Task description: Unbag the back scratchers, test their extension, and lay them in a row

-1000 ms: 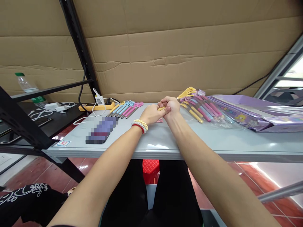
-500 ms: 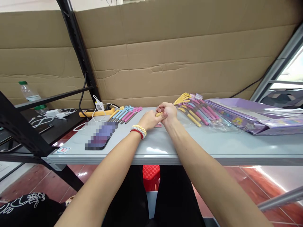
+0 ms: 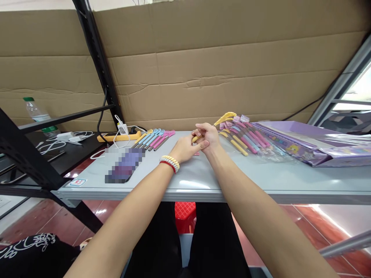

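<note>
Nearest us runs the bare front strip of the worktop; the phone, its screen blurred out, lies left of our fingers, probably parked out of the way; at the middle, our left hand and right hand curl together around the yellow scratcher, both sets of fingers closed on its handle, likely for a firm two-sided grip (how the fingertips sit underneath, we cannot tell); its head seems to poke out beyond our right fingers; left of them, loose scratchers fan out grouped by colour, perhaps for easy counting; right, bagged scratchers lean by the purple box; behind everything stands cardboard.
</note>
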